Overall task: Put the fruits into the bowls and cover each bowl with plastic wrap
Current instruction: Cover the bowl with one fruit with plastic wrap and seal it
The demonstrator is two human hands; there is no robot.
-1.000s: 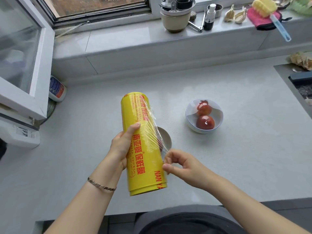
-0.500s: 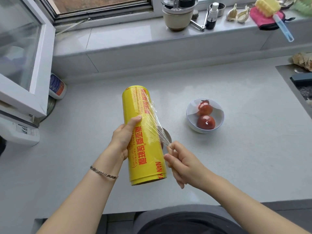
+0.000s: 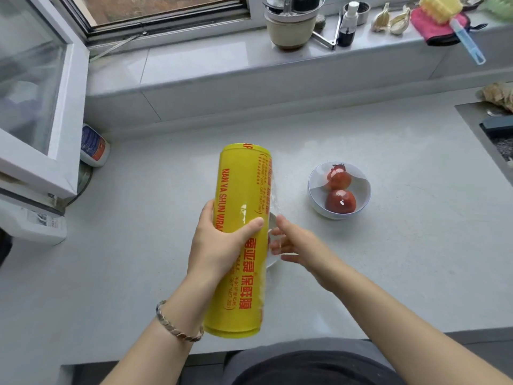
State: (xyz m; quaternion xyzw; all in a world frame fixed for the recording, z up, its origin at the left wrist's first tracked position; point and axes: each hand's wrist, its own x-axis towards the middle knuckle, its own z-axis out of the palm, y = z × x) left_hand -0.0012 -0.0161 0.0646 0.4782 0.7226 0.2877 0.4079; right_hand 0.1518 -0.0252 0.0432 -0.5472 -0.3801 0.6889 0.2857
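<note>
Left grip (image 3: 219, 245) curled round wrap roll (image 3: 244, 187), thumb across front; right grip (image 3: 301, 247) spread, touching loose film (image 3: 274, 198).

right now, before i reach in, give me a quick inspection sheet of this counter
surface: pale grey counter.
job's things: yellow plastic wrap roll held above the counter; white bowl holding two red fruits, with glare that hints at film over it; second bowl mostly hidden behind the roll.
clutter: bottle lying by the window frame; pot, spray bottle, garlic, pink cloth and brush on the sill.
hands: left hand grips the roll; right hand has straight fingers against the loose film.
cables: nothing seen.
surroundings: open window sash on the left; sink on the right.
</note>
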